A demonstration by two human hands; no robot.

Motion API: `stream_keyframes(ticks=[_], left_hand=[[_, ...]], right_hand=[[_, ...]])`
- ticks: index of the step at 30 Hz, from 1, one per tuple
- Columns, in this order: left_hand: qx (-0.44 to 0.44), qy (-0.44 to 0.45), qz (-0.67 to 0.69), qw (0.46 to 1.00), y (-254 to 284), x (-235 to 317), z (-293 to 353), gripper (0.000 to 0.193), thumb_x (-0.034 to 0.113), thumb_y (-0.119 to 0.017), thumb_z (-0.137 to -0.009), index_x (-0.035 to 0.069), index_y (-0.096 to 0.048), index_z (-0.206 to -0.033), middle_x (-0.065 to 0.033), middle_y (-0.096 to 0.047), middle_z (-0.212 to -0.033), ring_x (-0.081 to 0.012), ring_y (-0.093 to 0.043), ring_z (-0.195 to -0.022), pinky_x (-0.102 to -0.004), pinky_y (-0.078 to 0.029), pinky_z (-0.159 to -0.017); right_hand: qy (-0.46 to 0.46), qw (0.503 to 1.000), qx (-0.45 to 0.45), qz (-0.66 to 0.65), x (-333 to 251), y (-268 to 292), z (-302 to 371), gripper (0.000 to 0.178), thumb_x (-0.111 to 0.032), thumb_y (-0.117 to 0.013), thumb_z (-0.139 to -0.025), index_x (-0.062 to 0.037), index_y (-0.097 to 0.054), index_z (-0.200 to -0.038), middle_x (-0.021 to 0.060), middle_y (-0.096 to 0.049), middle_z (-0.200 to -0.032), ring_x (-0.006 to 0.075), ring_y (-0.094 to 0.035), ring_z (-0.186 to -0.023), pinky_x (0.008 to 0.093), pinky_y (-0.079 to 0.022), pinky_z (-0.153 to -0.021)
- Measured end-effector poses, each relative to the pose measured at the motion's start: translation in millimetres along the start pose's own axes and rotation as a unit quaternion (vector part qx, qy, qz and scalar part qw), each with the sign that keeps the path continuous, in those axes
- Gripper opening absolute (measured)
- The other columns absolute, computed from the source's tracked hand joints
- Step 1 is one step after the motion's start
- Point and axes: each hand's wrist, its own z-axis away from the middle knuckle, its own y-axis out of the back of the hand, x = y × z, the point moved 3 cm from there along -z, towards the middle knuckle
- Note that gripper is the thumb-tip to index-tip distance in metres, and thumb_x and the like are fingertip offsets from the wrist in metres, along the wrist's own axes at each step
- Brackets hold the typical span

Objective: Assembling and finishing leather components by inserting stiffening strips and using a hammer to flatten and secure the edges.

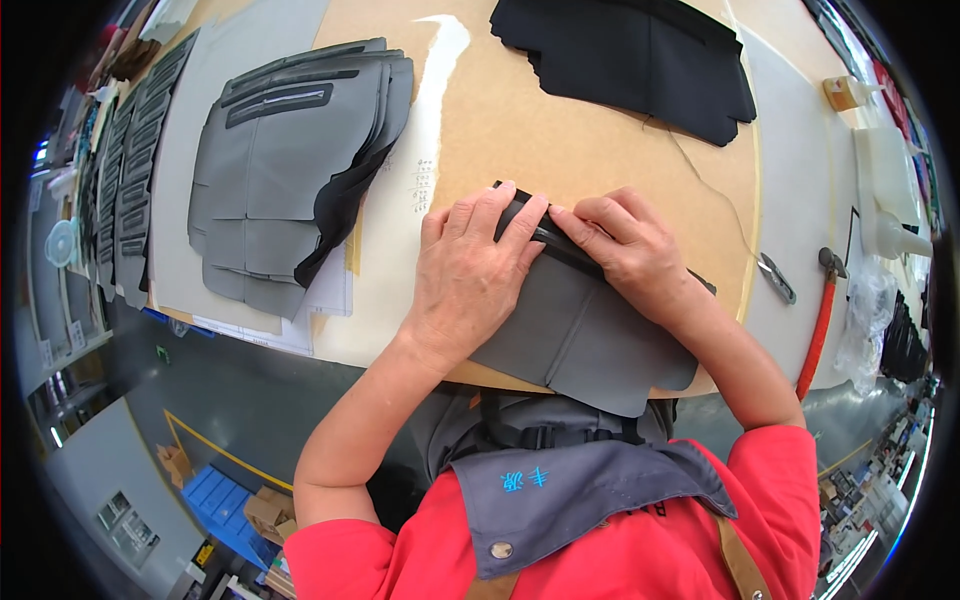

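A grey panel [590,335] of leather-like sheet with a black strip [553,238] along its far edge lies at the table's front edge. My left hand [470,265] is on the left end of that strip, with thumb and fingers bent over it and fingertips at the edge. Just to the right, my right hand [630,250] has its fingers curled and pinches the strip, thumb and forefinger close to my left fingers. The underside of the panel is hidden.
To the left lies a stack of grey panels [285,150] with black-framed slots. Black panels [630,65] lie at the back. At the right are thread snips [776,278], a red-handled hammer [818,325], and a bottle of amber liquid [848,94]. More grey pieces [135,190] hang at the far left.
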Motion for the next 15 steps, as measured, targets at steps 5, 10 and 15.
stream_keyframes(ticks=[5,10,15], left_hand=[[0.012,-0.015,-0.027,0.999,-0.1,-0.8,0.9,0.043,0.020,-0.071,-0.096,0.011,-0.065,-0.138,-0.0105,-0.061,-0.135,-0.0247,-0.057,-0.125,-0.0421,-0.039,-0.107],[0.006,-0.012,-0.009,1.000,-4.5,2.4,5.2,0.042,0.020,-0.072,-0.095,0.013,-0.067,-0.136,-0.0114,-0.058,-0.136,-0.0268,-0.055,-0.129,-0.0422,-0.038,-0.108],[0.016,-0.020,-0.038,0.999,-1.8,15.4,4.3,0.045,0.020,-0.074,-0.093,0.007,-0.066,-0.135,-0.0128,-0.058,-0.135,-0.0321,-0.054,-0.131,-0.0464,-0.040,-0.111]], right_hand=[[-0.081,0.994,0.022,-0.072,0.4,-3.5,2.4,0.041,-0.005,-0.070,-0.078,-0.0045,-0.075,-0.119,0.0065,-0.065,-0.106,0.0250,-0.064,-0.093,0.0354,-0.057,-0.081],[-0.044,0.995,-0.018,-0.086,2.3,3.9,10.9,0.038,-0.006,-0.072,-0.084,-0.0038,-0.073,-0.122,0.0081,-0.065,-0.106,0.0266,-0.064,-0.092,0.0371,-0.057,-0.082],[0.002,0.999,-0.030,-0.014,-3.0,9.2,10.2,0.031,-0.004,-0.075,-0.087,-0.0024,-0.074,-0.118,0.0089,-0.067,-0.101,0.0272,-0.065,-0.088,0.0375,-0.057,-0.081]])
